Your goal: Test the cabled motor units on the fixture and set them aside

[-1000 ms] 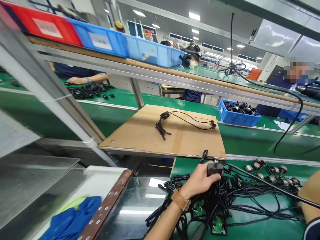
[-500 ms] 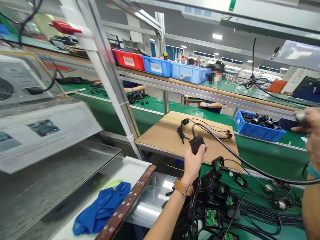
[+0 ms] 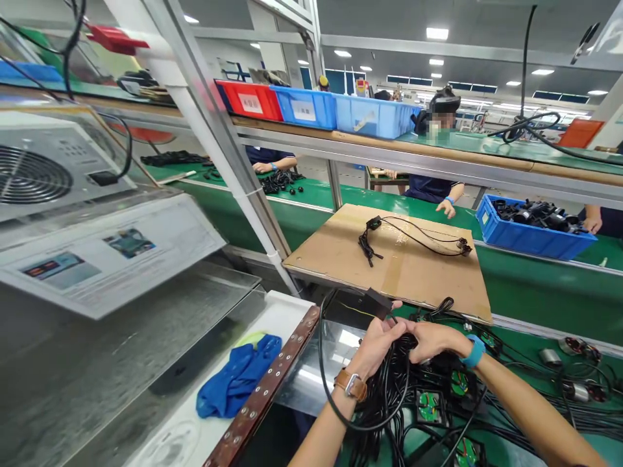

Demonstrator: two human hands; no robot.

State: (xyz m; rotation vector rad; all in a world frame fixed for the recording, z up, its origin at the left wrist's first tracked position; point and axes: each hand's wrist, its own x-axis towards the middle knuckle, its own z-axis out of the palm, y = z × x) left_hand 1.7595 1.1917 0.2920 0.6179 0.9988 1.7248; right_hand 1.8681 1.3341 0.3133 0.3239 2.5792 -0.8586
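My left hand, with a brown watch strap at the wrist, is closed round a black box with a cable. A black cable runs from this box and hangs in a wide loop in front of my left forearm. My right hand, wearing a blue wristband, meets the left one at the fingertips. Its fingers are bent in a pinch, and what they grip is hidden. Below both hands lies a heap of black cables, with open black boxes showing green circuit boards beside it.
A cardboard sheet ahead carries another cabled box. A blue bin of black parts stands right. At left are a machine, a metal post and a blue cloth. Co-workers sit across the green belt.
My right hand has come from the far right edge, where it held a silvery part, to my left hand. The black box has lowered, and the stretched cable now hangs in a loop.
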